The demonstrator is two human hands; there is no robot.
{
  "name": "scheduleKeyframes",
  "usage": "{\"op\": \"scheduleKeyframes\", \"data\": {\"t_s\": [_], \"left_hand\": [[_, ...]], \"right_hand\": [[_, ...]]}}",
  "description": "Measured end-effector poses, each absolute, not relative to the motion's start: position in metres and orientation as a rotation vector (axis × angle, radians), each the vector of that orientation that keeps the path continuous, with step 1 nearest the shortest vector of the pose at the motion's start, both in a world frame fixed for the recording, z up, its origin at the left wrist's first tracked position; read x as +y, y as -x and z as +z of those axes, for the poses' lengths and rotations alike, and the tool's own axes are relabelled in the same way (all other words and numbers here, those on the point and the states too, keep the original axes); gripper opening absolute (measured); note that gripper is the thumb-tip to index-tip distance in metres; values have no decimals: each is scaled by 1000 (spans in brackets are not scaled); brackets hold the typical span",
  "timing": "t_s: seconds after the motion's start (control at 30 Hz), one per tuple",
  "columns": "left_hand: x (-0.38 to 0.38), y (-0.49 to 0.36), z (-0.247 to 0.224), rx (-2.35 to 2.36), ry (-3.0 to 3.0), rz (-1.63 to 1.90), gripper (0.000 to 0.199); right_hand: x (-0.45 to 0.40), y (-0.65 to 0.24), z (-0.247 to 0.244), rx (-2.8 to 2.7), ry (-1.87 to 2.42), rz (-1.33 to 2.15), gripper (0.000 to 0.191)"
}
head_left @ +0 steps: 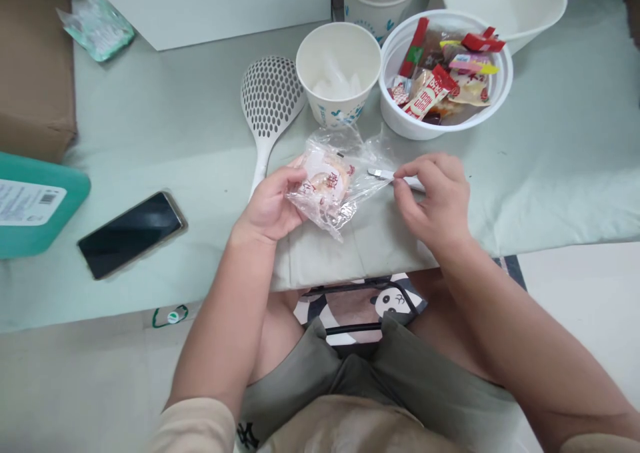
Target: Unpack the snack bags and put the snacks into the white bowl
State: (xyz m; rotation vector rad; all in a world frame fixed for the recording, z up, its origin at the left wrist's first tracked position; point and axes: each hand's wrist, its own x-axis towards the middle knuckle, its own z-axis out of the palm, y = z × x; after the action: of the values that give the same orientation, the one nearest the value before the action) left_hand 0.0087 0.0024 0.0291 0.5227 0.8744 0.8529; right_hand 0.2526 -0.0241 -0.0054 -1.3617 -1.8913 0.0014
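My left hand [277, 203] grips a clear plastic bag [363, 173] with a round, wrapped snack [327, 179] inside, printed in red. Thumb and forefinger of my right hand [435, 196] are pinched together at the bag's right edge. A small white tool with a metal tip [383, 173] lies at those fingertips; whether they pinch the tool, the plastic or both is hard to tell. Just behind the bag stands a paper cup [339, 63] with crumpled clear plastic in it. The white bowl [445, 131] of wrapped snacks is behind my right hand.
A white slotted skimmer [270, 99] lies left of the cup. Farther left are a phone [133, 234], a green container [40, 206], a brown box [35, 66] and a green packet [103, 29]. Stacked paper cups [380, 3] and a white tub [525, 6] stand at the back.
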Motion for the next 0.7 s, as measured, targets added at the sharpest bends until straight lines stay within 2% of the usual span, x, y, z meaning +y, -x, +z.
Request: {"op": "scheduleKeyframes", "data": {"t_s": [0.17, 0.33, 0.4, 0.5, 0.7], "left_hand": [[2, -14, 24, 856, -542, 917, 45], [-1, -21, 18, 865, -612, 874, 40], [-2, -24, 17, 847, -620, 846, 41], [-1, -26, 17, 830, -589, 857, 43], [8, -18, 25, 884, -460, 997, 49]], "right_hand": [[-32, -246, 2, -1851, 1234, 12, 29], [-40, -221, 2, -2070, 1057, 154, 45], [-41, -215, -1, -2109, 1051, 134, 40], [-42, -215, -3, -2078, 997, 76, 20], [-43, -225, -6, -2095, 993, 132, 12]]}}
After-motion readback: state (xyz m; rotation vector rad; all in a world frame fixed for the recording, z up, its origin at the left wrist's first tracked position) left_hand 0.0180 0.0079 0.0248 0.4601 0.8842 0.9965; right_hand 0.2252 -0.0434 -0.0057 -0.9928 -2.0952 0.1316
